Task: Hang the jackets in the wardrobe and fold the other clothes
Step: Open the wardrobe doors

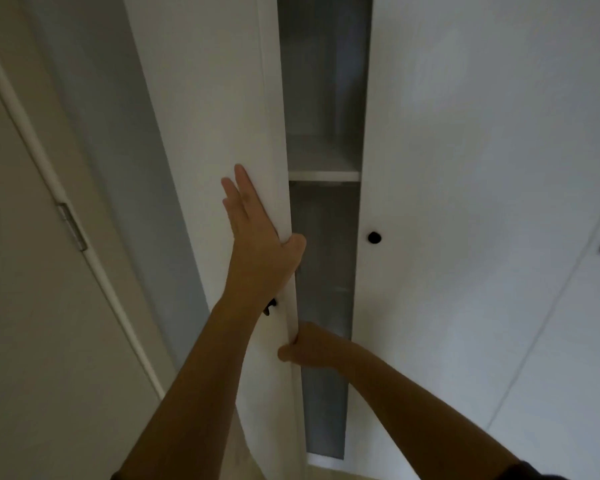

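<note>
Dim light, cream room door (pixel 21 271) w/ metal hinge (pixel 72 226) at left, beige floor (pixel 326 474)

- The scene is dimly lit by soft, even light; the wardrobe door (pixel 205 116) is rendered grey-white.
- The wardrobe interior (pixel 326 81) is left in shadow, deepest beneath the shelf (pixel 324 174).
- Straight edges are bowed towards the frame's sides by the wide-angle lens.
- Fine detail is softened throughout.

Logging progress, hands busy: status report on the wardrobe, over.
Left hand flat on wardrobe door, thumb hooked round its edge. Right hand grips same edge lower. Door part open, bare shelf showing inside. Nothing seen blocking.
</note>
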Action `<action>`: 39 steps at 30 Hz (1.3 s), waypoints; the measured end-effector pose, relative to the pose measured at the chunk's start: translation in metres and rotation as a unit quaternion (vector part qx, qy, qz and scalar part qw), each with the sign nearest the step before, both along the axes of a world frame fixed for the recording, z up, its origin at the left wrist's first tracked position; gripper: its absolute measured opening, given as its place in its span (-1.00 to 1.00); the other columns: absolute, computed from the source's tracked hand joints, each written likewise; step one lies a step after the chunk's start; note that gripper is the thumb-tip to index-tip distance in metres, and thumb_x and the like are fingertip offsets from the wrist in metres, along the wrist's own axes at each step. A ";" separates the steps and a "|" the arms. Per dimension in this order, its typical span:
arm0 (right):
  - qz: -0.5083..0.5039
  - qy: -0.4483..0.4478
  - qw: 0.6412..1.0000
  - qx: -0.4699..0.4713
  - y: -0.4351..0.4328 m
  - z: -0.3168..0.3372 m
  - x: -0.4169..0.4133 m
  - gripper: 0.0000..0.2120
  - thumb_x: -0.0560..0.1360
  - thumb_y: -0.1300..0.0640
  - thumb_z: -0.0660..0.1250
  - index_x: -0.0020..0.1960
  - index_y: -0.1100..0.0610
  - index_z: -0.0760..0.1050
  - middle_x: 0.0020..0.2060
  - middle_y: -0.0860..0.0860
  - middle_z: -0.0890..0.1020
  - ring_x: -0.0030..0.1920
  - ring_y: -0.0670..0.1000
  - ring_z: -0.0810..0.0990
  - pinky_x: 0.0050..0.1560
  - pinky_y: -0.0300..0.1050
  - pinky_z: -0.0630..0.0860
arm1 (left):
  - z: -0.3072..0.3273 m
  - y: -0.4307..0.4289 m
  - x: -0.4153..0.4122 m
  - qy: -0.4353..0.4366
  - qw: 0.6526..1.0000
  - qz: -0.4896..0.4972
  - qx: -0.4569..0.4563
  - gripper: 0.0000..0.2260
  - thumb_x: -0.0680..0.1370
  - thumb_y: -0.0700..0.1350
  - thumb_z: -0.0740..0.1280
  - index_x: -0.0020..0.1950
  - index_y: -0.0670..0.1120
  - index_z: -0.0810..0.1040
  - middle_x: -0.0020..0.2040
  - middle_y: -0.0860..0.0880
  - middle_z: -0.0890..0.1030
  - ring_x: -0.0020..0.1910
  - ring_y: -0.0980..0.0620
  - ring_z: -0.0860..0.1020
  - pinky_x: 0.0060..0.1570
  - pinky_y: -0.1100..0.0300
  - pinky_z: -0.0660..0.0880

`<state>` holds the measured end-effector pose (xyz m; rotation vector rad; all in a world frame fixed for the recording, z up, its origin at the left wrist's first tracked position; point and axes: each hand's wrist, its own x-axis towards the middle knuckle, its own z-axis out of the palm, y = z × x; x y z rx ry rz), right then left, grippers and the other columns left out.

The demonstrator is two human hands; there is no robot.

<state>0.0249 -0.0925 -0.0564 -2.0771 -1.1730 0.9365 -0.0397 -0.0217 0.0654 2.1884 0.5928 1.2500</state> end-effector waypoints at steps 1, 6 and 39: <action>-0.008 0.003 1.000 0.007 0.002 0.000 -0.014 -0.44 0.48 0.11 0.34 0.44 0.16 0.28 0.34 0.13 0.45 0.32 0.16 0.44 0.27 0.00 0.41 | 0.000 0.005 -0.014 0.001 1.000 -0.021 0.000 -0.02 0.45 -0.12 0.39 0.49 0.11 -0.38 0.54 0.04 -0.24 0.52 -0.18 -0.05 0.40 -0.20 0.20; -0.034 -0.030 0.998 0.042 0.020 -0.004 -0.091 -0.46 0.49 0.11 0.27 0.44 0.11 0.25 0.22 0.14 0.53 0.16 0.14 0.54 0.17 0.03 0.52 | 0.003 0.031 -0.086 0.001 0.991 -0.130 -0.023 -0.05 0.44 -0.18 0.33 0.50 0.12 -0.35 0.55 0.08 -0.15 0.42 -0.32 0.22 0.27 -0.26 0.38; -0.270 0.098 0.952 0.107 0.210 -0.012 -0.327 -0.29 0.53 0.19 0.16 0.54 0.12 -0.18 0.52 0.05 0.03 0.41 0.24 0.28 0.37 0.17 0.32 | -0.013 0.197 -0.290 -0.028 0.925 -0.233 -0.298 -0.68 0.29 -0.26 0.23 -0.01 -0.04 0.52 -0.20 0.11 0.68 -0.18 0.19 0.64 -0.24 0.30 0.56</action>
